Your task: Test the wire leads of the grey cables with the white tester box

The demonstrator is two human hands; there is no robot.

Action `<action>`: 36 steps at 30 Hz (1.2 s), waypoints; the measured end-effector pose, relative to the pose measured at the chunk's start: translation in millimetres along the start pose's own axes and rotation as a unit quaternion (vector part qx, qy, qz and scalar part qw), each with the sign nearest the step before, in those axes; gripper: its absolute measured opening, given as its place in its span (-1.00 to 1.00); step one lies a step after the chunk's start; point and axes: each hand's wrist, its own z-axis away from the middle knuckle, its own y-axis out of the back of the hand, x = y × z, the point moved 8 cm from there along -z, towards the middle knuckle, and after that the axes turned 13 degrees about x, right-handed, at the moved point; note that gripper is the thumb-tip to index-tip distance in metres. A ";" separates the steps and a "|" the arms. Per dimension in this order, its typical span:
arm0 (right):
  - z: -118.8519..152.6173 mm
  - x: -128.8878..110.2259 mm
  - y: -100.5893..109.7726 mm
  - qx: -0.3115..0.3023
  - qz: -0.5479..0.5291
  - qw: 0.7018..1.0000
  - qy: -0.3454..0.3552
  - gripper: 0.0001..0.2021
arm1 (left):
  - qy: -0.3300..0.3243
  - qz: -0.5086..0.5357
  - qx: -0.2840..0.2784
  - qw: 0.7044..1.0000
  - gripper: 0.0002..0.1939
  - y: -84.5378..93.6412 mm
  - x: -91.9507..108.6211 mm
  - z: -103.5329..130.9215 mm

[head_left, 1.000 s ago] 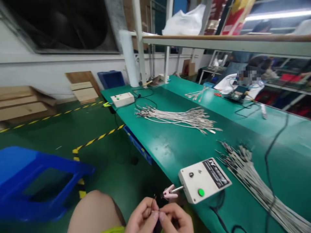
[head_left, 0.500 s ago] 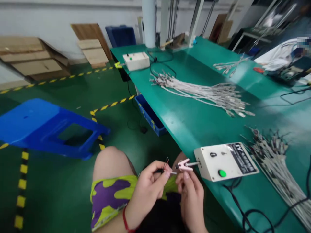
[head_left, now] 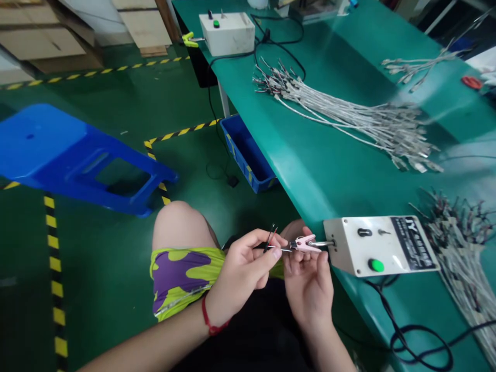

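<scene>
My left hand (head_left: pixel 250 263) pinches thin wires (head_left: pixel 271 236), black, red and white, between thumb and fingertips. Their ends reach toward a pink clip (head_left: pixel 304 244) on a metal rod, which sticks out of the side of a white control box (head_left: pixel 380 245). The box has a green button, a black knob and a small switch. Just under and behind the clip lies my right hand (head_left: pixel 310 292), palm up, its thumb apart from the fingers. Some of its fingertips are hidden by the clip, and whether they touch it I cannot tell.
Bundles of white cables (head_left: pixel 349 116) lie on the green table (head_left: pixel 302 165), with another bundle (head_left: pixel 461 248) beyond the box. A second white box (head_left: pixel 228 33) with a yellow clip stands further back. A blue bin (head_left: pixel 248 155) sits below the edge; a blue stool (head_left: pixel 46 134) is left.
My right hand has turned palm up and opened under the clip. The left hand with its wires has come closer to the clip. The view has tilted down.
</scene>
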 end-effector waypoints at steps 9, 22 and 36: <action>-10.5 4.4 -2.9 -0.004 -0.008 1.000 0.002 -0.59 | -0.002 0.007 0.015 1.000 -0.85 1.7 -5.5 -4.5; -16.2 1.8 5.3 0.032 -0.014 0.999 0.006 -0.73 | 0.010 0.019 0.016 1.000 -0.74 -2.4 -14.8 -13.8; -14.6 2.7 2.5 0.014 -0.035 0.999 -0.010 -0.69 | -0.021 0.011 0.028 0.999 -0.82 -5.1 -19.1 -15.6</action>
